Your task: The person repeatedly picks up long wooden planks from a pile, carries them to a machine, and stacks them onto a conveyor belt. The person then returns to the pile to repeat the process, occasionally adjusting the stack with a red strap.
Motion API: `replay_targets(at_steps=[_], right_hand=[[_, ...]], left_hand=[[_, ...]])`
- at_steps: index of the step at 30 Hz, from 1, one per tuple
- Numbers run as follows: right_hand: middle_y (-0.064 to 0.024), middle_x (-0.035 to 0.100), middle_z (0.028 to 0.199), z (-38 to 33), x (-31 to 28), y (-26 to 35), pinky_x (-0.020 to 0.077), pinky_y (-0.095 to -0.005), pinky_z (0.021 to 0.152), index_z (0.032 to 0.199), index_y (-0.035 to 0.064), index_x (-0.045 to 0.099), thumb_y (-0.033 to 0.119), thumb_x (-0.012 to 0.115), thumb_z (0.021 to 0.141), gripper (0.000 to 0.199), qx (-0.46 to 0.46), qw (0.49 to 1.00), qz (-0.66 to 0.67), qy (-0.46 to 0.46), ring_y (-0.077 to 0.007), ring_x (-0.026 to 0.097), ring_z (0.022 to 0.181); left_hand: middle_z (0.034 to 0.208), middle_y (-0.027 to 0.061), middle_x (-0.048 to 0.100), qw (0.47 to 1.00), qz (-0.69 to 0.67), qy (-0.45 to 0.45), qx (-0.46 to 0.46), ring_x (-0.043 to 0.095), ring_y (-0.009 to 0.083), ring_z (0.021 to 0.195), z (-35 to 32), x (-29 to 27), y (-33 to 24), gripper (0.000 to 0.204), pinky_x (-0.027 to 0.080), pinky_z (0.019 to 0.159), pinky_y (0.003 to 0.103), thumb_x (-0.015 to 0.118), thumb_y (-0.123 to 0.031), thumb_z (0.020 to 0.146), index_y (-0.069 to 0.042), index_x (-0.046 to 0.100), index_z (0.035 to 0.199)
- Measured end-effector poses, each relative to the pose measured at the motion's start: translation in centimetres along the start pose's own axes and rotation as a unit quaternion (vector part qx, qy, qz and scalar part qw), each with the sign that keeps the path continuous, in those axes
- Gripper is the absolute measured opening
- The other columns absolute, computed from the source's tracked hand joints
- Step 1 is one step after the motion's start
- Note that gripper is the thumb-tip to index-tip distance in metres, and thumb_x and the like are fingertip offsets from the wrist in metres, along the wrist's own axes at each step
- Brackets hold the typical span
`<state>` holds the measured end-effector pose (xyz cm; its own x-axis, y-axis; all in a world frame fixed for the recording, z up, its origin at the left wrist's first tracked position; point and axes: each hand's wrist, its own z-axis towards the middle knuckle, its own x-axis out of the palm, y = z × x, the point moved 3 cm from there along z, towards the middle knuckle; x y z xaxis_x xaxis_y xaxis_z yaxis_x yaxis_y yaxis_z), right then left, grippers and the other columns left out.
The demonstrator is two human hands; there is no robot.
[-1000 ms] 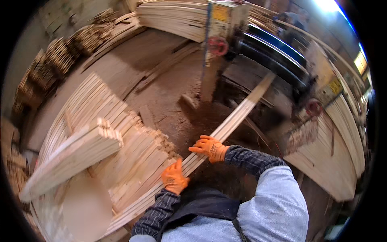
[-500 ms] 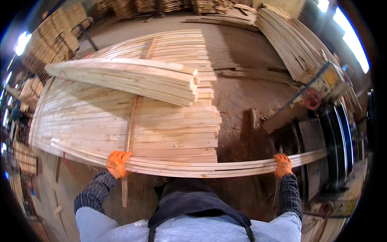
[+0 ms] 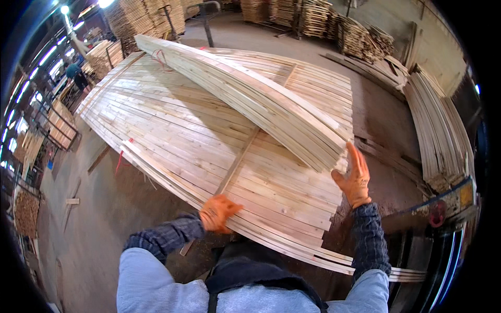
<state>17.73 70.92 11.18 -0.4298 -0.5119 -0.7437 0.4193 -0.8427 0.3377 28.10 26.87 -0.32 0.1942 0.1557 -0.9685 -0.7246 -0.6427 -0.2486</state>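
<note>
Resting on the near edge of the wide flat stack of pale wooden planks (image 3: pixel 209 135), your left hand in its orange work glove (image 3: pixel 218 213) is lying with fingers curled loosely over the thin pale slats (image 3: pixel 292 250) that are running along that edge; whether it is actually pinching one, I cannot tell. Your right hand in its matching orange glove (image 3: pixel 356 180) is standing upright with fingers spread and straight, its fingertips touching the cut end of the long bundle of pale planks (image 3: pixel 250 99) that is lying slantwise on top of the flat stack.

No bins or boxes are showing near your hands. A red strap (image 3: pixel 160 55) is hanging at the far end of the slanted bundle, and another red strap (image 3: pixel 122 156) is dangling off the left edge of the flat stack. Right of the flat stack, a yellow-and-blue machine edge with a round red wheel (image 3: pixel 437 214) is sitting just beyond your right forearm. Further right of the stack, a tall leaning pile of grey-brown boards (image 3: pixel 438 135) is lining the wall. Beyond the stack's far edge, more lumber piles (image 3: pixel 313 15) are standing. Far left of the stack, a person in a blue top (image 3: pixel 74 73) is bending over.
</note>
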Motion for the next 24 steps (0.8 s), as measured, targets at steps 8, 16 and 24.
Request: replay_targets(at_steps=[8,16,24], right_hand=[[-0.0114,0.036,0.168,12.2,4.8,0.2,0.0342,-0.0467,0.125,0.166,0.0289,0.026,0.041,0.086,0.066,0.117,0.08,0.956,-0.172,0.223,-0.0365,0.042,0.149],[-0.0163,0.039,0.165,14.2,6.4,0.1,0.0446,-0.0456,0.118,0.168,0.0323,0.018,0.047,0.085,0.066,0.124,0.125,0.904,-0.185,0.365,-0.0406,0.048,0.144],[-0.0165,0.043,0.162,14.5,4.9,1.3,0.0405,-0.0419,0.122,0.167,0.0324,0.024,0.036,0.092,0.067,0.121,0.195,0.893,-0.154,0.376,-0.038,0.044,0.147]], left_hand=[[0.132,0.0132,0.067,0.968,0.163,0.116,-0.153,0.061,0.0305,0.126,-10.4,-4.5,15.2,0.089,0.039,0.117,0.047,0.089,-0.04,0.07,-0.009,0.056,0.146],[0.122,0.0144,0.07,0.996,0.015,0.065,-0.064,0.065,0.033,0.113,-4.8,-2.8,8.1,0.077,0.044,0.108,0.049,0.086,-0.038,0.072,-0.004,0.062,0.137],[0.122,0.0148,0.071,0.997,-0.051,0.054,-0.03,0.066,0.0331,0.115,-3.1,-3.0,7.1,0.088,0.045,0.108,0.049,0.09,-0.044,0.068,-0.004,0.06,0.14]])
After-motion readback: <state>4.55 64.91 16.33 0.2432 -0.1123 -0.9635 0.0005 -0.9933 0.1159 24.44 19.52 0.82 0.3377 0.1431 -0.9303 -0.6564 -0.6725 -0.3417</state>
